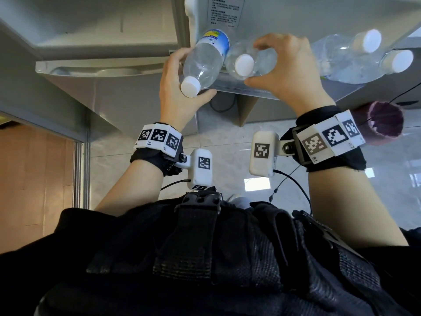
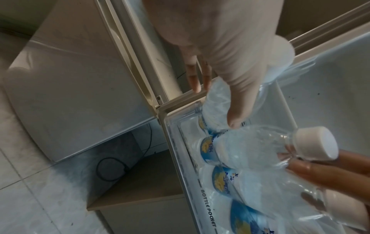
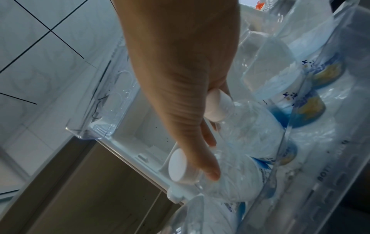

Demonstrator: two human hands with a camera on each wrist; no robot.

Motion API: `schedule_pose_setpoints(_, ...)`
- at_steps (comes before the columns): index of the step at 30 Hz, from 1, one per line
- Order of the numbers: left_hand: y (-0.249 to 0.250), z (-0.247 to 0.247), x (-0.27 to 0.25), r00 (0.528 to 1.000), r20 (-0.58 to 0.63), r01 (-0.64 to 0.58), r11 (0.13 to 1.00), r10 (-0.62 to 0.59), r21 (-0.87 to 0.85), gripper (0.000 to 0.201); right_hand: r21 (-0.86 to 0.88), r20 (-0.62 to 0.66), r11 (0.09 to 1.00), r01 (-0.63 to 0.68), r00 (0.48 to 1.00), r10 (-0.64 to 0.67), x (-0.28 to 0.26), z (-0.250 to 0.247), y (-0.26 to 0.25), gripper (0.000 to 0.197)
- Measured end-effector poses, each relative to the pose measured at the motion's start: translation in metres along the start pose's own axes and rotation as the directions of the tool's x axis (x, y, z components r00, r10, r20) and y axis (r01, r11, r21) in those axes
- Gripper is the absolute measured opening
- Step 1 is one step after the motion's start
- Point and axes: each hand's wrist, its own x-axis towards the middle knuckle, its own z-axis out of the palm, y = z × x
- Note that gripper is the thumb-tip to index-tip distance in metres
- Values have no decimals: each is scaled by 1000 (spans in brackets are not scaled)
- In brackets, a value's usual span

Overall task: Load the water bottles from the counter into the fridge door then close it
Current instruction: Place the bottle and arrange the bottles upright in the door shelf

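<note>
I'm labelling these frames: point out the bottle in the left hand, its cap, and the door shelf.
Bottle (image 1: 202,62), head view, clear body.
Cap (image 1: 190,86), head view, white top.
Door shelf (image 2: 208,204), left wrist view, lettered front rim.

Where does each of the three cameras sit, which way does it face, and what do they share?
Head: worn on the head, facing down at both hands, forearms, wrist bands and dark vest; left hand holds a tilted bottle, right hand holds a second bottle.
Left wrist: looks along the left hand into the door shelf; the other hand's fingers show too.
Right wrist: looks along the right hand at bottles in the shelf.
Shared: all show both held bottles and the shelf.
</note>
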Motion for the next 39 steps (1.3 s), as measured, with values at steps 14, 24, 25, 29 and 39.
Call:
schedule_pose_setpoints(14, 72, 25, -53, 952, -224, -148, 953, 210, 263, 58, 165, -154, 983, 75, 987, -49, -73, -25, 40, 58)
schedule_pose_setpoints(24, 97, 92, -38, 955, -3, -289, 937, 296, 195, 43, 359, -504, 931, -63, 827, 250, -92, -56, 92, 36)
schedule_pose_setpoints(25, 98, 97, -33, 953, 13, -298, 930, 303, 215, 42, 363, -538, 928, -90, 792, 287, -90, -58, 97, 38)
schedule_pose_setpoints(29, 97, 114, -15, 942, 21, -330, 919, 334, 216, 38, 395, -481, 890, -229, 774, 412, -76, -50, 117, 56)
schedule_pose_setpoints(39, 105, 129, 10, 933, 149, -353, 913, 328, 206, 32, 567, -495, 810, -153, 722, 483, -48, -32, 126, 39)
